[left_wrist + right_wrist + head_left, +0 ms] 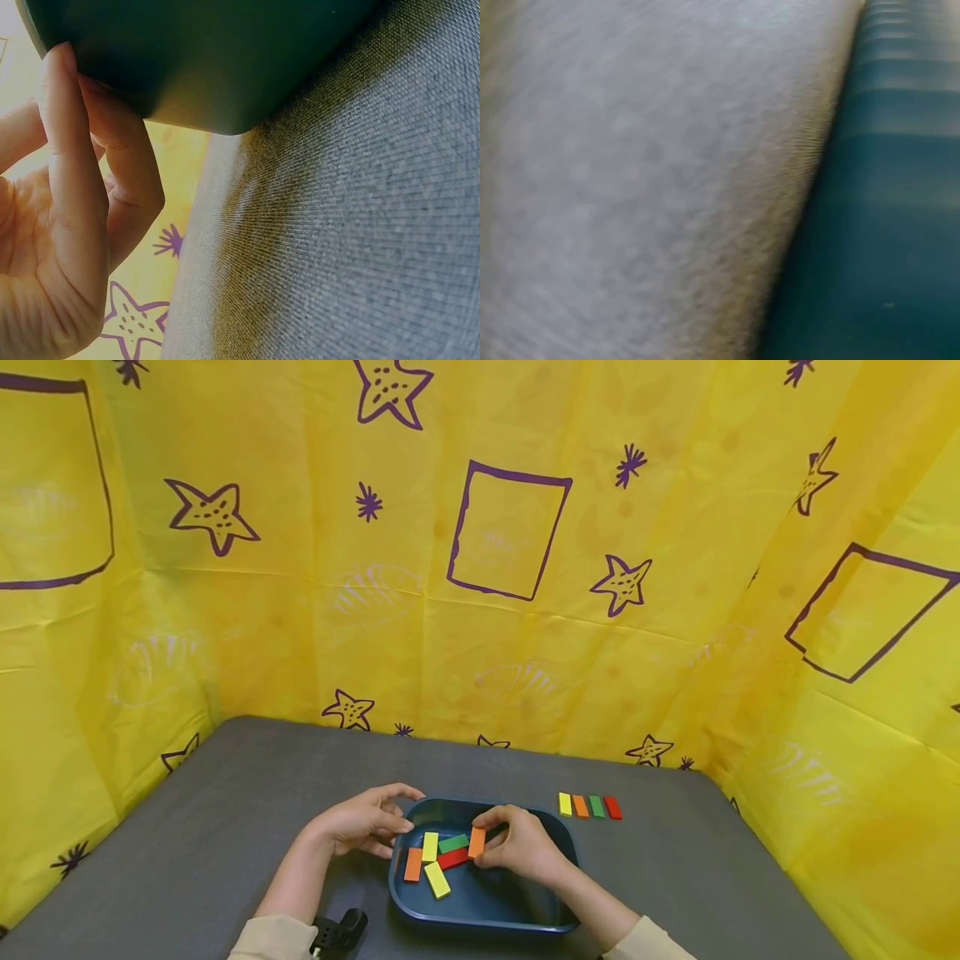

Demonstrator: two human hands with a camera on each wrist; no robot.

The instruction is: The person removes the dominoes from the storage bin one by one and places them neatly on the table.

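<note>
A dark blue tray [487, 925] sits on the table with several small coloured blocks in its left half. My left hand [367, 821] holds the tray's left wall, its fingertips against the outside in the left wrist view. Inside the tray, my right hand [517, 843] pinches an orange block [477, 842] between thumb and fingers. Left of that block lie a red block [453, 858], a green block [453, 843], a yellow block [430, 847], a second yellow block [437, 880] and another orange block [412, 865]. The right wrist view shows only the tray's outer wall [885, 225] and table.
Beyond the tray's back right corner, a yellow block [565, 804], an orange block [581, 807], a green block [596, 807] and a red block [612, 807] stand in a row on the grey table [262, 785]. Yellow patterned cloth [300, 635] encloses the back and sides.
</note>
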